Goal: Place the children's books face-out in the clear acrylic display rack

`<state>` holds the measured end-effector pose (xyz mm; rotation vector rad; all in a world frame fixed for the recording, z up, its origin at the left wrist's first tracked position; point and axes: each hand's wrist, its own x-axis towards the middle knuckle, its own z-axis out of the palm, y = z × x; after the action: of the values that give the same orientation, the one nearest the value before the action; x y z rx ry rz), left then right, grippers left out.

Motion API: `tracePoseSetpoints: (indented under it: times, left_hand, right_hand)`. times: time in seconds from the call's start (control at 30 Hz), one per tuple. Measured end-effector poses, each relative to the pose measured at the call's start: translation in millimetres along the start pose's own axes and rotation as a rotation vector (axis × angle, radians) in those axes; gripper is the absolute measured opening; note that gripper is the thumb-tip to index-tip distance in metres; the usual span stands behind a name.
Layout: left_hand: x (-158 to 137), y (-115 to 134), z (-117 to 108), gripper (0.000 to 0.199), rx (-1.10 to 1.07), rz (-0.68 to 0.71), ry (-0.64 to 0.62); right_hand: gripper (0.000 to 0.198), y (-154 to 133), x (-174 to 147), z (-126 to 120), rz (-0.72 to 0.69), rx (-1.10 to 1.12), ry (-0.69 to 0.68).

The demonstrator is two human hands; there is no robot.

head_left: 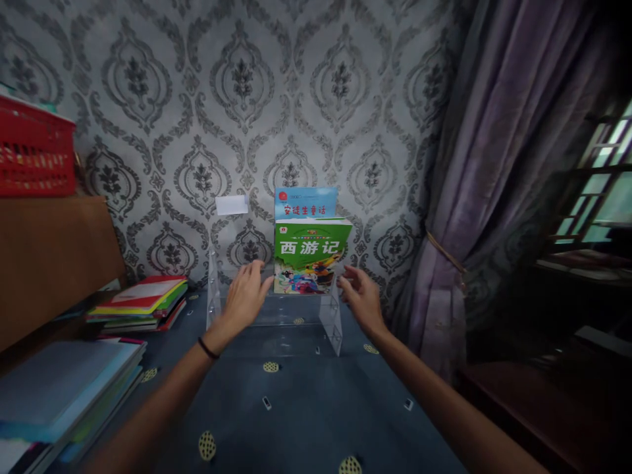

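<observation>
A green-covered book with white Chinese characters and cartoon figures stands upright in a clear plastic book rack. Behind it rises a light-blue book with red characters, its lower part hidden by the green one. To the left of the books is my left hand, fingers and thumb apart, holding nothing, its thumb close to the green book's edge. My right hand hovers just past the books' right side and the rack's side panel, fingers slightly bent and apart, with nothing in them.
Stacks of books and larger books or folders lie on the left of the dark-blue tablecloth. A red basket tops a brown box. A white label shows at the rack's upper left. A purple curtain hangs right.
</observation>
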<state>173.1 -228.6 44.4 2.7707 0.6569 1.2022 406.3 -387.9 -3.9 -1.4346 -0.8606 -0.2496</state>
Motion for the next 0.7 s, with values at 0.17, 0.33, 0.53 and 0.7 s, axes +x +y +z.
tracePoseSetpoints:
  times: [0.17, 0.33, 0.53, 0.7]
  left_hand:
    - [-71.8, -33.6, 14.8, 0.021, -0.014, 0.038, 0.028]
    - [-154.3, -76.1, 32.3, 0.020, 0.051, -0.002, -0.034]
    - [-213.9, -109.3, -1.7, 0.017, 0.245, -0.110, -0.149]
    - [-216.3, -121.4, -30.4, 0.015, 0.364, -0.170, -0.125]
  right_hand:
    - [0.046, 3.7, -70.2, 8.6, 0.073, 0.032, -0.104]
    - [0.054, 3.6, -139.5, 33.3, 0.236, 0.089, -0.348]
    - [0.058, -17.6, -194.8, 77.5, 0.370, 0.160, -0.622]
    - [0.061, -36.7, -226.6, 115.3, 0.390, 0.174, -0.792]
